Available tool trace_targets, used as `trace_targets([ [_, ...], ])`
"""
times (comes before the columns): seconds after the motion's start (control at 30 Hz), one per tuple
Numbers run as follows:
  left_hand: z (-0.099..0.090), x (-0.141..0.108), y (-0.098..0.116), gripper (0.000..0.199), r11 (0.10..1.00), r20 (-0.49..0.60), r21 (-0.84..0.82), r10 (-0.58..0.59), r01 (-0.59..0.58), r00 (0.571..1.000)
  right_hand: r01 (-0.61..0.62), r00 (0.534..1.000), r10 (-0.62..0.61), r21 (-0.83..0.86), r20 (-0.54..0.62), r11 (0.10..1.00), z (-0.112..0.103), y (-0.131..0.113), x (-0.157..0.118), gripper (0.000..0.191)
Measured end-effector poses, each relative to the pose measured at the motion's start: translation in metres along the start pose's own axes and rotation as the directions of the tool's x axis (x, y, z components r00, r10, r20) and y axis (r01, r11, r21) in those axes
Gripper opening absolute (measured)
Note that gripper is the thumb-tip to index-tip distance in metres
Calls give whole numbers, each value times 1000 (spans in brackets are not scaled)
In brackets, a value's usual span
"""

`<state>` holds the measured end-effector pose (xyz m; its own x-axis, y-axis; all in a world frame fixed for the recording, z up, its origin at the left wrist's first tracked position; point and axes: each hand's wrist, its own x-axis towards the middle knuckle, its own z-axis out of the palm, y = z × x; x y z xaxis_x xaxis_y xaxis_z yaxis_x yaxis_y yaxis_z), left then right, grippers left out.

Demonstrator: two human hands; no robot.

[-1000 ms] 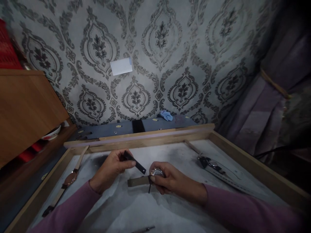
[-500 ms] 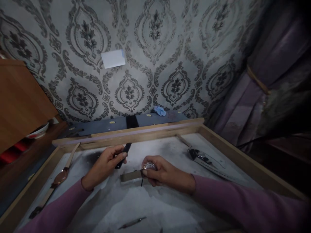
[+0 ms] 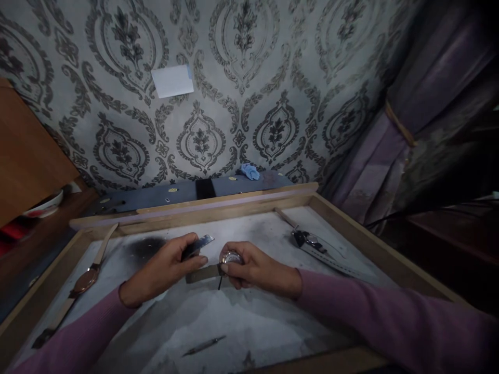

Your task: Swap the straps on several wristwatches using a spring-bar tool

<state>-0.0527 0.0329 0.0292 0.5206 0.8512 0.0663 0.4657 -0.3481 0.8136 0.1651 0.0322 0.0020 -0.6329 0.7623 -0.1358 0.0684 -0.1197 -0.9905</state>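
My left hand (image 3: 161, 269) is closed around a dark flat strip (image 3: 202, 244) with a shiny far end; what kind of thing it is, I cannot tell. In my right hand (image 3: 255, 267), thumb and fingers pinch a round silver watch (image 3: 232, 257), its face partly covered by the fingers. A grey-brown strap (image 3: 199, 274) extends left from this watch, passing below my left fingertips. A thin dark pin-like piece (image 3: 220, 283) points down under the watch. Nearer to me, a slim pointed metal tool (image 3: 204, 346) lies on the white surface.
A wooden-rimmed tray (image 3: 230, 200) surrounds the work surface. At left lies a rose-gold watch (image 3: 86, 280) with a beige strap; at right, a dark watch (image 3: 312, 240). Behind the rim sits a crumpled blue cloth (image 3: 250, 171). An orange-brown cabinet (image 3: 31, 156) stands at left, a curtain (image 3: 374, 171) at right.
My left hand has turned the dark strip flatter, its shiny end now pointing right, and come closer to the watch. My right hand keeps its hold. The whole view has shifted slightly.
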Motion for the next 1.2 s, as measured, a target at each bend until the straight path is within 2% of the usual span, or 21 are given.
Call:
trace_targets([
  [0.1,1,-2,3,24,986,23,157,47,-51,999,-8,1000,8,13,-5,1000,1,-1,0,12],
  [0.2,1,-4,6,30,946,96,305,81,-107,992,-9,1000,9,19,-13,1000,2,-1,0,11],
  [0.37,1,-5,12,30,905,166,394,103,-162,981,-3,1000,3,14,-6,1000,1,2,0,12],
  [0.5,0,-7,14,25,894,153,424,88,-146,984,11,1000,-11,1,9,1000,1,3,0,11],
  [0.67,2,-5,3,24,873,115,448,159,-194,981,19,1000,-19,9,21,1000,0,3,0,13],
  [0.9,14,-5,-9,23,777,124,573,233,-261,965,31,999,-33,66,32,997,-2,8,2,22],
  [1.07,16,-7,-8,22,736,53,626,287,-256,956,11,1000,-13,103,20,995,0,5,1,23],
  [1.2,18,-7,-5,22,718,65,640,306,-275,950,0,1000,-2,109,20,994,1,3,0,25],
])
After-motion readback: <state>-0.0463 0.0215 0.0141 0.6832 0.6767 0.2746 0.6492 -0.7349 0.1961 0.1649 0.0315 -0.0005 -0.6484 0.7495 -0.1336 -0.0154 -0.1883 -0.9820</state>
